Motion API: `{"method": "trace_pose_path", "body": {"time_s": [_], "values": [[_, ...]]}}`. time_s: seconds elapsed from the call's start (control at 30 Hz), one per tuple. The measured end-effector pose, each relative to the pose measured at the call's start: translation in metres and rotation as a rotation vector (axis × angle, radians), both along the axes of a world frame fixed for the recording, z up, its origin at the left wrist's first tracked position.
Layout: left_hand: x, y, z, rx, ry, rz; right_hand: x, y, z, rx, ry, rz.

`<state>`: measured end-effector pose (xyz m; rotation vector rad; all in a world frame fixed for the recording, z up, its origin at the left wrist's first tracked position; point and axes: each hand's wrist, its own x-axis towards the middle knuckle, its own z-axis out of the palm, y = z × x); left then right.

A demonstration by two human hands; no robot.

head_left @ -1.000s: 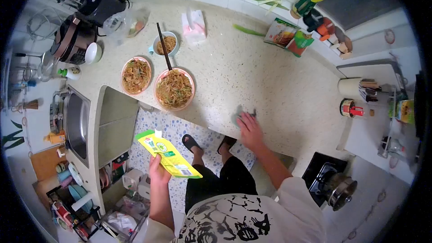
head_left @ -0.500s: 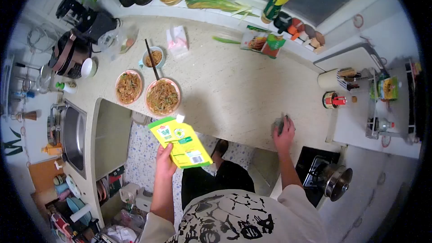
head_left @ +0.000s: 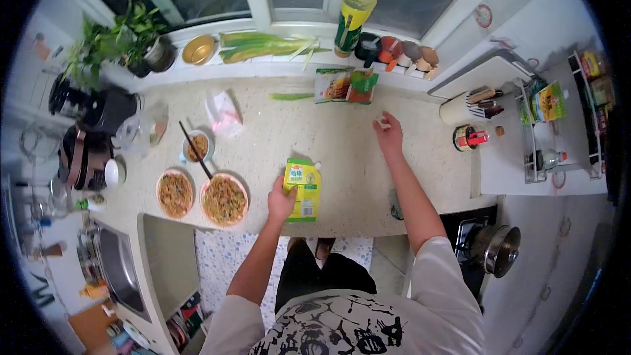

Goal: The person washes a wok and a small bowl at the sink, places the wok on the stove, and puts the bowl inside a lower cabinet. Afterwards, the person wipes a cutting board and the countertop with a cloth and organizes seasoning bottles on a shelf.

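My left hand (head_left: 282, 198) grips a yellow and green seasoning pouch (head_left: 304, 200) with a white spout, held over the counter's front edge. Farther forward, my right hand (head_left: 388, 133) is raised over the counter with fingers apart and nothing visible in it. Just beyond that hand lie a food packet (head_left: 332, 85) and a green and red packet (head_left: 363, 85). A small dark grey object (head_left: 396, 205), its kind unclear, sits by the front edge beside my right forearm. Left of the pouch are two bowls of noodles, one nearer (head_left: 224, 200) and one farther left (head_left: 175, 194).
Chopsticks (head_left: 195, 150) lean across a small blue cup (head_left: 200, 147) and the nearer bowl. A tissue pack (head_left: 224, 115) lies behind. To the right are a knife block (head_left: 457, 111), a red-lidded jar (head_left: 467, 138) and a pot (head_left: 497, 251) on the stove.
My right hand has let go of the dark grey object and moved forward toward the packets. My left hand has carried the pouch right, turning it more upright. The view has shifted.
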<state>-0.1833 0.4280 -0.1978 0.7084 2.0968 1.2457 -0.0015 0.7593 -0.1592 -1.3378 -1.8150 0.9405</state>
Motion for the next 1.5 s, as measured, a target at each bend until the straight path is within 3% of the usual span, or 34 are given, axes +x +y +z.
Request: {"method": "trace_pose_path", "body": {"time_s": [0.1, 0.2, 0.3, 0.43, 0.53, 0.63, 0.73, 0.83, 0.93, 1.03, 1.1, 1.23, 1.33, 1.5], "values": [[-0.011, 0.028, 0.02, -0.021, 0.082, -0.004, -0.031, 0.034, -0.002, 0.045, -0.065, -0.038], [-0.026, 0.049, 0.028, -0.116, 0.491, -0.105, -0.057, 0.064, -0.008, 0.049, -0.12, -0.099], [-0.048, 0.082, 0.029, 0.001, 0.609, -0.132, -0.072, 0.093, -0.017, 0.038, -0.047, -0.12], [-0.078, 0.167, 0.043, 0.055, 0.339, -0.121, -0.075, 0.117, -0.053, 0.019, 0.06, -0.108], [-0.095, 0.232, 0.05, 0.07, 0.249, -0.135, -0.075, 0.105, -0.036, -0.017, 0.006, -0.124], [-0.102, 0.278, 0.038, 0.225, 0.46, -0.145, -0.071, 0.091, -0.024, -0.29, 0.24, -0.064], [-0.104, 0.303, 0.018, 0.252, 0.453, -0.135, -0.063, 0.067, -0.01, -0.259, 0.294, -0.062], [-0.104, 0.313, 0.006, 0.1, 0.334, -0.21, -0.048, 0.049, -0.008, -0.175, 0.343, -0.039], [-0.079, 0.308, 0.028, 0.23, -0.23, -0.216, -0.02, 0.032, 0.012, -0.227, 0.378, 0.018], [-0.056, 0.295, 0.064, 0.282, -0.279, -0.314, -0.005, 0.007, 0.057, -0.279, 0.466, 0.02], [-0.038, 0.287, 0.084, 0.31, -0.471, -0.272, 0.005, -0.008, 0.083, -0.248, 0.497, 0.009], [0.008, 0.265, 0.123, 0.407, -0.819, -0.202, 0.034, -0.033, 0.097, -0.19, 0.546, -0.081], [0.045, 0.248, 0.161, 0.368, -0.909, -0.091, 0.054, -0.051, 0.107, -0.242, 0.627, -0.133], [0.073, 0.224, 0.153, 0.403, -1.058, -0.13, 0.076, -0.083, 0.145, -0.275, 0.737, -0.227]]}}
